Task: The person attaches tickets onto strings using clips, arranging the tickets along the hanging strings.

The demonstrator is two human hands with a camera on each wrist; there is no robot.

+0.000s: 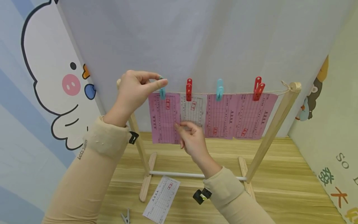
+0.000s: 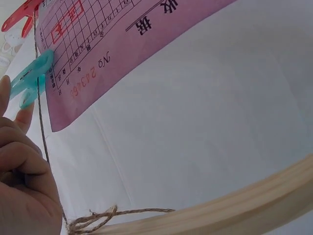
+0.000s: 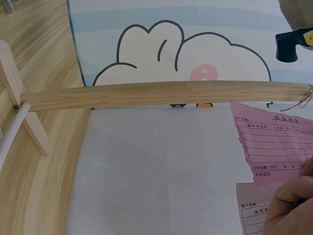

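1 pink slip point(image 1: 165, 119) at cord's point(image 2: 44, 142) left end, hanging under 1 teal clip point(image 1: 162, 94). Left hand point(image 1: 132, 90): fingers clamped on that clip. Right hand point(image 1: 194, 140): fingers pinching slip's right edge. Right of left fingers on cord: 2 red clips point(image 1: 189, 90), 1 other teal clip point(image 1: 220, 90), 1 hanging white slip point(image 1: 193, 109), 2 more pink slips point(image 1: 219, 119). Below right fingers, on surface point(image 1: 282, 168): 1 loose white slip point(image 1: 162, 199), 1 grey clip point(image 1: 126, 217). 2 wooden posts point(image 1: 275, 133), 1 either side of fingers.

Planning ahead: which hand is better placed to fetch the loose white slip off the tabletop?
Likely the right hand: it is lower and nearer that white slip, while the left hand pinches the teal clip.
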